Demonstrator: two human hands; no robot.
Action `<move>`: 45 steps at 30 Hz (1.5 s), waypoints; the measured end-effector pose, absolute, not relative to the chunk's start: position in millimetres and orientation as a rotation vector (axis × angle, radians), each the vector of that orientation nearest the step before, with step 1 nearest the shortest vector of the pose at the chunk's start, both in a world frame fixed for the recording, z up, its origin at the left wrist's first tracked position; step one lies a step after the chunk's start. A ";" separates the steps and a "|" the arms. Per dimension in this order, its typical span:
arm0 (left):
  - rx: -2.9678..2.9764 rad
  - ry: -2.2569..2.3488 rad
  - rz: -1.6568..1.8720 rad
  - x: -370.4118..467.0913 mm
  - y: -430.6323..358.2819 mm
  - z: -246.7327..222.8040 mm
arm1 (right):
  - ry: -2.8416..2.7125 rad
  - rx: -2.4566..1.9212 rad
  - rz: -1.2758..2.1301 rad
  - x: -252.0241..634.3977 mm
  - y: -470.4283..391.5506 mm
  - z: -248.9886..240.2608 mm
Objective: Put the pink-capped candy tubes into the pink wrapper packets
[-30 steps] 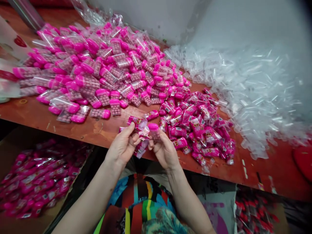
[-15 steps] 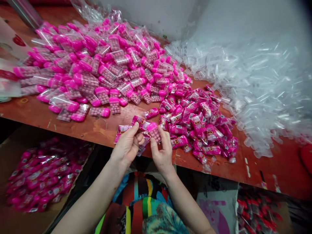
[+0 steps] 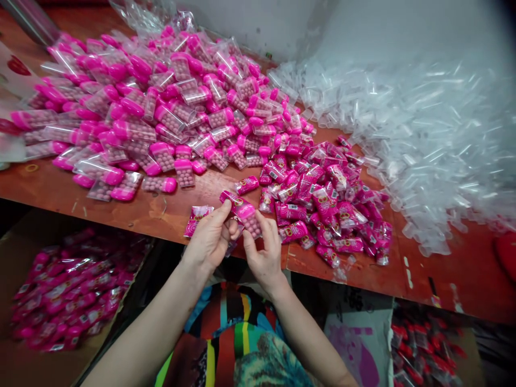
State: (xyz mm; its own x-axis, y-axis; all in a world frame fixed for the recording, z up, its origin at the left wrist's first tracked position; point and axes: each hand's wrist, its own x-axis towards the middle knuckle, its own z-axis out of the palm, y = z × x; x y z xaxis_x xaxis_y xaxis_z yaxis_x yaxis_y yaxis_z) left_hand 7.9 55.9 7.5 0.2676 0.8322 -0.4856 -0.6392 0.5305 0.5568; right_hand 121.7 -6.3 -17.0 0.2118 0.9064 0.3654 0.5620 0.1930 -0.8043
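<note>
Pink plastic wrapper (image 3: 233, 200), pinched by left hand (image 3: 212, 235), is best aligned with clear pink-capped container (image 3: 252, 222) gripped by right hand (image 3: 264, 250).

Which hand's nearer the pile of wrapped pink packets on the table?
Right. The right hand is just left of the packet pile, holding a bead-filled container; the left hand is farther left of it, pinching a printed pink wrapper.

The worktop (image 3: 155, 209) is showing reddish-brown. Clear bottles (image 3: 185, 177) are wearing hot-pink caps (image 3: 169, 185). Printed packets (image 3: 293, 231) near the front edge are gleaming magenta.
</note>
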 end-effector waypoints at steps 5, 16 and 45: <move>0.326 0.843 0.900 12.4 53.8 13.7 | -1.526 -1.446 0.438 122.8 -7.6 -21.4; 0.388 0.769 0.742 13.3 54.8 4.3 | -1.024 -1.222 1.197 131.1 -9.9 -19.2; 0.426 0.881 0.799 25.0 36.4 6.0 | -0.421 -1.071 1.365 115.4 -8.7 -16.3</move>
